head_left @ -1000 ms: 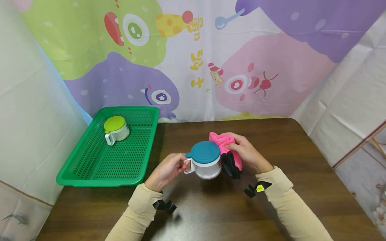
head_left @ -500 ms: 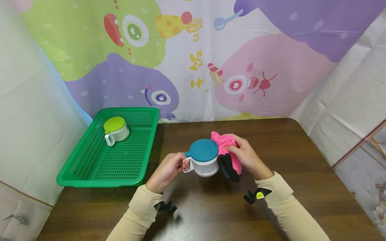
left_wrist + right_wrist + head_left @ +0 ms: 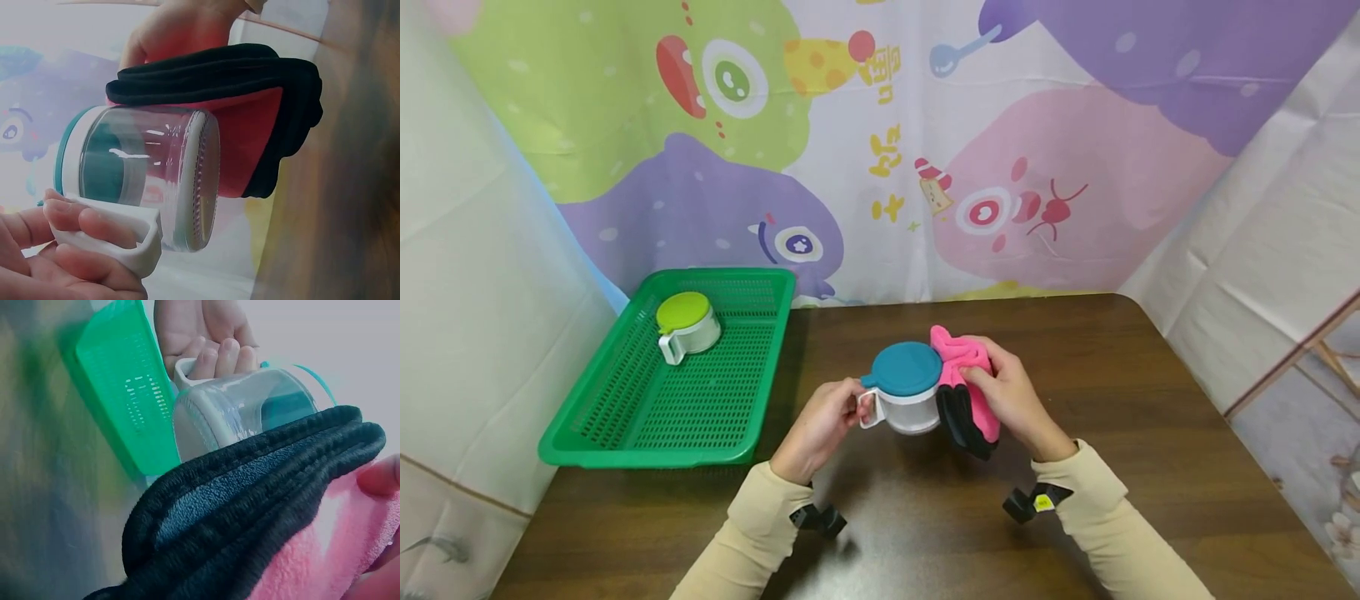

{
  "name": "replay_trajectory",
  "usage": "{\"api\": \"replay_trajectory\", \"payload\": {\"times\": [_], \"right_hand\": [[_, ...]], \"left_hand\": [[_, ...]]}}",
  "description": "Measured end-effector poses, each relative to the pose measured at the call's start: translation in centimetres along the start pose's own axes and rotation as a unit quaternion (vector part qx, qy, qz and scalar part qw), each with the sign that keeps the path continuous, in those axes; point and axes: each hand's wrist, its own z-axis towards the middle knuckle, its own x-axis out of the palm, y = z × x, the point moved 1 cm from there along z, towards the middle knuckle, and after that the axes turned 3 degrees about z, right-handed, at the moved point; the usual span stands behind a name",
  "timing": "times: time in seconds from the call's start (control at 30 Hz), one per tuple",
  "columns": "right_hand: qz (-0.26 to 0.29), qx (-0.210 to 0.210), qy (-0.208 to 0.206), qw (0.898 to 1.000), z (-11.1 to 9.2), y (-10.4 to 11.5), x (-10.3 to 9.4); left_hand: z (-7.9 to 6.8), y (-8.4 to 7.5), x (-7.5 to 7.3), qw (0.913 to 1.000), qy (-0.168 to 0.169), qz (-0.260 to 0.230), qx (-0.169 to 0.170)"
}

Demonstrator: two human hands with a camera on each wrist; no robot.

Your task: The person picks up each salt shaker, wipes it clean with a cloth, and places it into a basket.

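Observation:
A clear glass seasoning jar with a blue lid is held up over the table by its white handle. The left hand grips that handle, fingers curled through the loop. On the jar's other side, the right hand pinches a folded pink cloth with black edging. The cloth lies against the jar's side wall in the head view. In the left wrist view the glass looks empty and its ridged base faces right.
A green plastic basket stands at the table's left, holding a similar jar with a lime-green lid. The brown wooden table reaches back to a cartoon-printed curtain. Pale cloth walls flank both sides.
The jar has risen slightly and shifted a little away from the person. The cloth has slid along the jar's side, its black edge now overlapping the glass more. Both hands keep their holds.

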Motion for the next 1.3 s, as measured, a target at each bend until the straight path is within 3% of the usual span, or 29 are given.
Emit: {"api": "replay_trajectory", "payload": {"times": [0.63, 1.3], "right_hand": [[-0.037, -0.025, 0.005, 0.999, -0.9, 0.0, 0.6], [-0.03, 0.001, 0.033, 0.999, 0.1, -1.2, 0.3]], "left_hand": [[0.3, 0.6, 0.0, 0.9997, -0.024, -0.005, 0.002], [0.0, 0.5, -0.5, 0.9981, 0.047, 0.036, -0.019]]}}
